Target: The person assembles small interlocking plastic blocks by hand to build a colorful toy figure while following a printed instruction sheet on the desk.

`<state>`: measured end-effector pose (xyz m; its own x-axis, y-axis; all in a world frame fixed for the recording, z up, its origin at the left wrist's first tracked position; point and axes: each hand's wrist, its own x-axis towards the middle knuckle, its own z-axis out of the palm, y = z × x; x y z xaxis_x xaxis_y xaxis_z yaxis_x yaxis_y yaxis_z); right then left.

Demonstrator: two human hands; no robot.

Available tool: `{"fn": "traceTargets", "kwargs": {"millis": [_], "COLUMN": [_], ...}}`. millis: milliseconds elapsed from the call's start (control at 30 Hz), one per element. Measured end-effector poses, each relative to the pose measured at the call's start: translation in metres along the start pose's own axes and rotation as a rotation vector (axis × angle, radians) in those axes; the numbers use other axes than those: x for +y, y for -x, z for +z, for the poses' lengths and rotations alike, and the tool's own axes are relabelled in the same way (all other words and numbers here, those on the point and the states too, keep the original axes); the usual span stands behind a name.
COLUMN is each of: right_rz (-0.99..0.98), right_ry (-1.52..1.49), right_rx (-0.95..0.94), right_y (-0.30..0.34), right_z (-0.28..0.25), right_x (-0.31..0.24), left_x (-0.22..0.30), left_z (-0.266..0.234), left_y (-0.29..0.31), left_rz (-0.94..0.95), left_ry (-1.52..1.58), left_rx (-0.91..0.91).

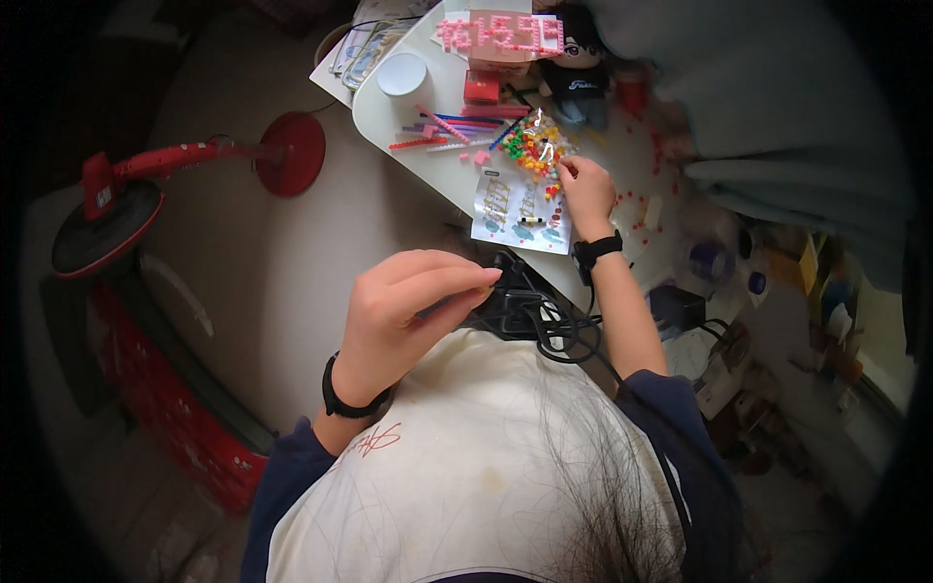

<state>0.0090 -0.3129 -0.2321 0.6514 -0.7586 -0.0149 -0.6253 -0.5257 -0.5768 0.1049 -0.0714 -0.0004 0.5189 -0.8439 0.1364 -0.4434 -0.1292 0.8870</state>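
Note:
My right hand [587, 191] rests on the white table [389, 117], fingertips at the edge of a pile of small coloured building bricks [533, 148]; whether it pinches one is too small to tell. A printed instruction sheet [515, 209] lies just left of that hand. My left hand [413, 306] hovers close to my chest, off the table, fingers curled together, thumb against forefinger, with nothing visible in it. A black band sits on each wrist. Long thin bricks in pink, red and blue [447, 128] lie farther back on the table.
A pink brick build [501, 37] and a small dark plush doll [583, 68] stand at the table's far edge, beside a white round lid [401, 74]. A red floor fan [146, 194] stands to the left. Black cables [544, 321] hang by my chest. Cluttered items fill the right side.

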Motion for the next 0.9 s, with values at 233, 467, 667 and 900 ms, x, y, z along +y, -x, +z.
{"fn": "traceTargets", "kwargs": {"millis": [233, 467, 667, 900], "right_rz": [0.044, 0.134, 0.241, 0.214], "right_ry": [-0.068, -0.204, -0.21, -0.312], "right_rx": [0.012, -0.001, 0.03, 0.077], "right_y": [0.0, 0.002, 0.0, -0.004], "right_z": [0.001, 0.01, 0.02, 0.021], "right_x": [-0.008, -0.005, -0.006, -0.007], "left_x": [-0.003, 0.0, 0.009, 0.014], "left_z": [-0.003, -0.012, -0.022, -0.028], "left_y": [0.001, 0.009, 0.023, 0.048], "left_rz": [-0.027, -0.017, -0.004, -0.006], "left_ry": [-0.026, -0.029, -0.054, -0.056], "left_rx": [0.02, 0.014, 0.072, 0.17]}}
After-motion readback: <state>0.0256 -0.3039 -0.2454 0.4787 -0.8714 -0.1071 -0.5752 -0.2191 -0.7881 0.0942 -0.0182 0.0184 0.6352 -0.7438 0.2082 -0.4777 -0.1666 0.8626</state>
